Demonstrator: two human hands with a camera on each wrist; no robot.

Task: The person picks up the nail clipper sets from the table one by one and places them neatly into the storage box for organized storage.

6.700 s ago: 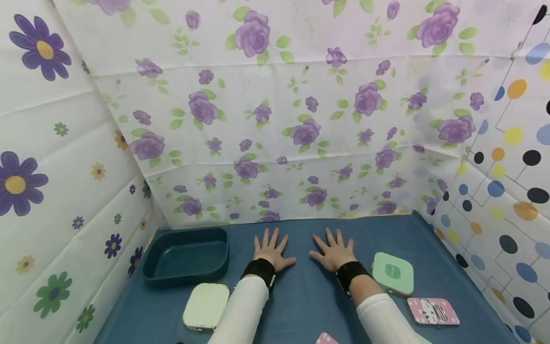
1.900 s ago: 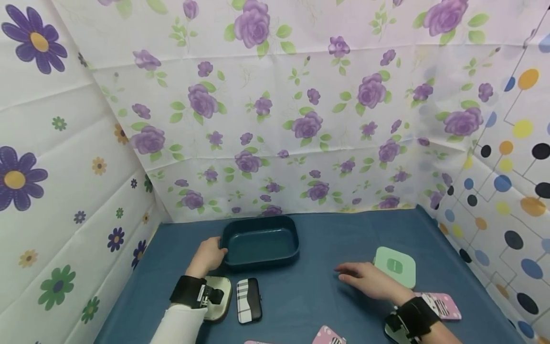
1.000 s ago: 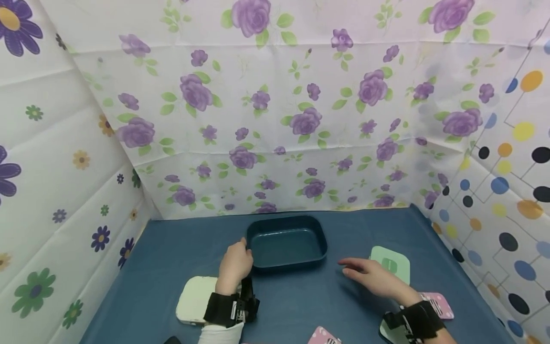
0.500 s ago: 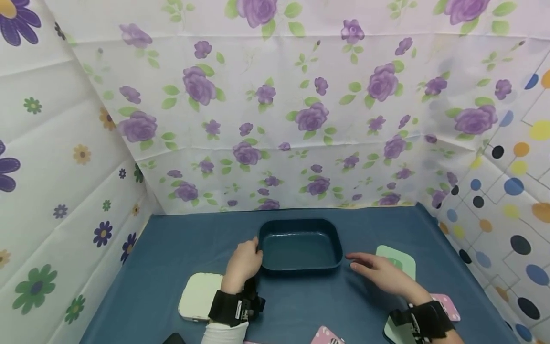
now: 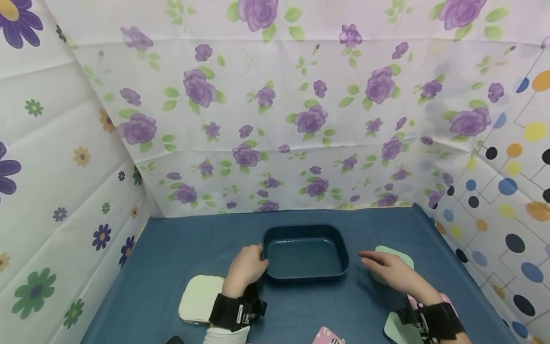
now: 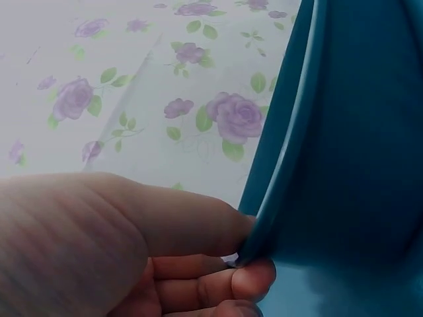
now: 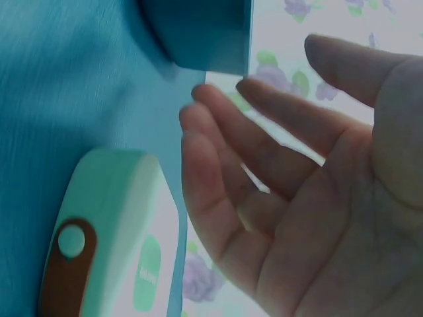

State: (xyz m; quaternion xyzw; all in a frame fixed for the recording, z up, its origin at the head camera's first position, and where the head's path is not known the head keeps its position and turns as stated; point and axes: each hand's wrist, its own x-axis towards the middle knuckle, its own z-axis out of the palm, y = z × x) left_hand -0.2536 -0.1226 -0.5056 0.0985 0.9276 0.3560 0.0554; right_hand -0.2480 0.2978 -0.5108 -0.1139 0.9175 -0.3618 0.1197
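Observation:
A dark teal rectangular tray (image 5: pixel 306 277) lies near the middle of the blue table. My left hand (image 5: pixel 248 267) pinches its left rim; in the left wrist view the thumb and fingertips meet on the edge of the tray (image 6: pixel 344 165). My right hand (image 5: pixel 393 272) hovers to the right of the tray, apart from it, fingers loosely bent and holding nothing. Beneath and behind that hand sits a mint green case (image 5: pixel 399 254), partly covered. The right wrist view shows this mint case (image 7: pixel 125 218) with a brown strap and round button.
A cream square case (image 5: pixel 199 298) stands left of my left wrist. Another pale green case (image 5: pixel 399 327) and a pink case (image 5: pixel 448 302) are partly under my right wrist. At the front edge lie a pink patterned case (image 5: pixel 326 336) and a black object (image 5: pixel 175 340), both cut off.
Both hands were first spread on the table. My left hand has since taken the tray's left rim and slid the tray rightward from the left. My right hand has shifted slightly right.

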